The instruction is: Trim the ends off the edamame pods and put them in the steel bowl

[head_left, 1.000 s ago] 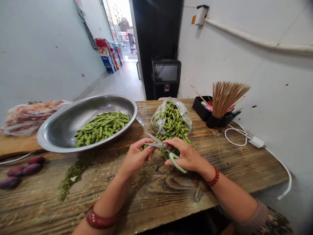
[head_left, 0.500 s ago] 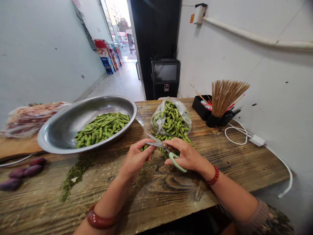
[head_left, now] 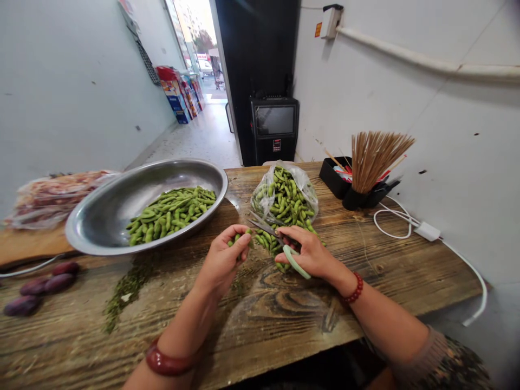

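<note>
Green edamame pods (head_left: 237,238) poke out between the closed fingers of my left hand (head_left: 221,257). My right hand (head_left: 312,252) is closed around scissors (head_left: 296,261) with pale green handles, their blades pointing up and left, a little apart from the left hand. Just beyond the blades, a clear plastic bag (head_left: 263,201) lies open with more edamame pods (head_left: 287,197) spilling out towards me. To the left, a wide metal basin (head_left: 101,216) tilts slightly and holds a heap of edamame pods (head_left: 173,214).
Trimmed green scraps (head_left: 128,290) and several purple, plum-like things (head_left: 59,283) lie at the left, near a bag of pale reddish food (head_left: 60,195). Wooden skewers (head_left: 376,160) stand in a black holder (head_left: 354,200) at right. A white cable (head_left: 467,268) crosses the table (head_left: 284,330).
The scissor blades have drawn back to the right from my left fingers, and now sit closer together. Pods in my left hand show more clearly.
</note>
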`<state>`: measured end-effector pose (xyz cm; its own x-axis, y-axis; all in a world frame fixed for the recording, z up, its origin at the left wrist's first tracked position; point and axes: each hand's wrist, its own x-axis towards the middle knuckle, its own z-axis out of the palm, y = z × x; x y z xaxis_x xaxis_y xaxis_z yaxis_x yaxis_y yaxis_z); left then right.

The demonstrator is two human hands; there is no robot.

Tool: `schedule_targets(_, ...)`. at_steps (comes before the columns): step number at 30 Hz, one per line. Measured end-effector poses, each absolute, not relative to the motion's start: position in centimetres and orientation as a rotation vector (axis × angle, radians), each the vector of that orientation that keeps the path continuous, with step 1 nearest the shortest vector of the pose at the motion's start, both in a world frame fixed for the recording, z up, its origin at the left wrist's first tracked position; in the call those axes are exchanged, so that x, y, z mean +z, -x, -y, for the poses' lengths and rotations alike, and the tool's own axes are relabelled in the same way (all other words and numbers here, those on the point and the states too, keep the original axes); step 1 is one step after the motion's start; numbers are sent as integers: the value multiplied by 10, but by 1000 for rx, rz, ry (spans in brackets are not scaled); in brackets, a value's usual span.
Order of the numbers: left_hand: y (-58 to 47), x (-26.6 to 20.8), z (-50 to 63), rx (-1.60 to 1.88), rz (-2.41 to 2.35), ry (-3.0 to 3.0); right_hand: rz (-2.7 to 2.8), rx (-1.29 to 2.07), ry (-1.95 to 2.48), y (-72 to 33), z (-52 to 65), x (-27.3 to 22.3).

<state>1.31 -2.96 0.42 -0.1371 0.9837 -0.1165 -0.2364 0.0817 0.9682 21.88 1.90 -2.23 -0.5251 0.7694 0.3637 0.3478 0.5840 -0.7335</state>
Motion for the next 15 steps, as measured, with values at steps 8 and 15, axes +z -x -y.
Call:
schedule_targets(8, -9, 6, 25, 1391, -990, -695, 2202, 720, 810, -221, -17, -20)
schedule_targets(15, -13, 5, 27, 1358, -948, -689, 2265, 629, 800, -220, -15, -18)
